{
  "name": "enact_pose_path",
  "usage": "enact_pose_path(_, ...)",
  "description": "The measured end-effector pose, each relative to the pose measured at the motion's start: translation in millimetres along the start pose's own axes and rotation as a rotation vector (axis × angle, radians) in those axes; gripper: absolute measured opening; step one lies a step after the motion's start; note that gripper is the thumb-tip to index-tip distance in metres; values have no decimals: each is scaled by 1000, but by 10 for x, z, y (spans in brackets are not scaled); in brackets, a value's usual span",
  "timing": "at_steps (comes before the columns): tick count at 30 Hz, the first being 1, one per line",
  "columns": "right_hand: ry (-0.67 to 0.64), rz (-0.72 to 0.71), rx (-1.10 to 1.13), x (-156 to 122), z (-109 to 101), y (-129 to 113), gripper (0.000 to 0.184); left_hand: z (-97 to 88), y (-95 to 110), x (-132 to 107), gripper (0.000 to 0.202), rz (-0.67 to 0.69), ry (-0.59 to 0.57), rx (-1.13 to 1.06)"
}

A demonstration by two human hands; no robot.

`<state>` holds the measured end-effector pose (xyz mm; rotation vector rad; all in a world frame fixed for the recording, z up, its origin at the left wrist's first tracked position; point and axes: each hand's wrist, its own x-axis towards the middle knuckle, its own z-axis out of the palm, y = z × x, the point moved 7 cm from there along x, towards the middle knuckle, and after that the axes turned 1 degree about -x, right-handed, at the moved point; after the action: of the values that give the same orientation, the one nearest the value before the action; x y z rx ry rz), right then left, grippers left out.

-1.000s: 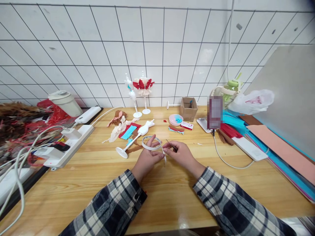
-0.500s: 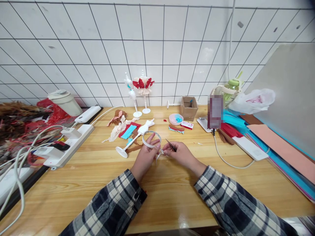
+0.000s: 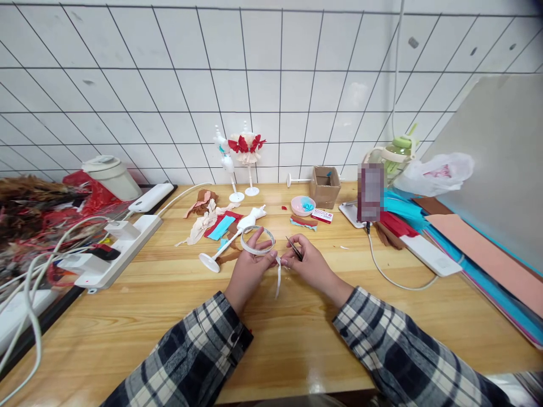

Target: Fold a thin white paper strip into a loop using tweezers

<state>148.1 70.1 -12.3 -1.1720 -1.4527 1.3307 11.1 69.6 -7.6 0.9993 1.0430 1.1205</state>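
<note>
My left hand (image 3: pixel 246 278) is closed on a thin roll of tape (image 3: pixel 254 251), its fingers passing through the ring. From the roll a narrow white strip (image 3: pixel 278 280) hangs down between my hands. The fingertips of my right hand (image 3: pixel 313 264) pinch at the top of that strip. Dark tweezers (image 3: pixel 296 250) are also held in the right hand, tips pointing up and left. Just beyond my left hand a small white dress form (image 3: pixel 251 220) lies on its side, its round base (image 3: pixel 209 262) toward the left.
Crepe-like scraps (image 3: pixel 223 227) lie behind the dress form. Two mini dress forms stand by the wall, one with red bows (image 3: pixel 246 144). A pink dish (image 3: pixel 303 206), cardboard box (image 3: pixel 326 186) and phone (image 3: pixel 370 192) are at back right; a power strip (image 3: pixel 123 249) is left.
The tape roll has tilted and shifted slightly left with my left hand. The white strip now hangs longer and straighter below my fingers. My right hand has barely moved.
</note>
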Motion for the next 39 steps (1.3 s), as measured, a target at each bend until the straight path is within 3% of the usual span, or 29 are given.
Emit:
enact_pose_path(8,-33,2,-43,4,40,44,31,-65,27,24,91,35,22,92)
enact_pose_path(21,-11,9,-170,5,0,41,29,-27,-98,24,103,-60,-34,-19)
enact_pose_path(27,33,-62,-291,19,-52,10,24,-9,-91,18,104,-71,-31,-77)
enact_pose_path(32,14,-73,-308,2,-9,3,25,-16,-97,12,97,-60,-22,35)
enact_pose_path(39,21,-111,-284,-1,-13,0,25,-7,-79,0,106,-52,-28,44)
